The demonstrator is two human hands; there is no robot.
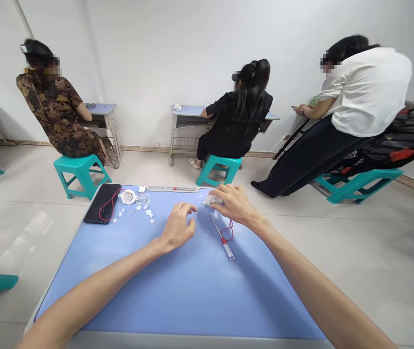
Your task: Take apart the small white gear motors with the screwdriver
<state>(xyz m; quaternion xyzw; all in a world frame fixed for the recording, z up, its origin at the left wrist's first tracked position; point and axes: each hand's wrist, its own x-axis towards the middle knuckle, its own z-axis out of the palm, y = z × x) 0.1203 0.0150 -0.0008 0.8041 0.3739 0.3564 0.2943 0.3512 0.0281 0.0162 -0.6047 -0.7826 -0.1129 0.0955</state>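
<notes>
Blue table: one screwdriver, one phone; left hand loose, right hand gripping casing.

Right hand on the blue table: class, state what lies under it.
Under the right hand a small clear plastic part pokes out at the fingertips; a thin red wire loops out beside the wrist. The palm covers the rest.

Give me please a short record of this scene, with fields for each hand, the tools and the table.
left hand: fingers curled, resting on the blue table; nothing seen in it
right hand: fingers on a clear plastic part; grip unclear
screwdriver: lying beside the right wrist, near a red wire
far left: black phone, small white gears
background: people seated at desks
</notes>
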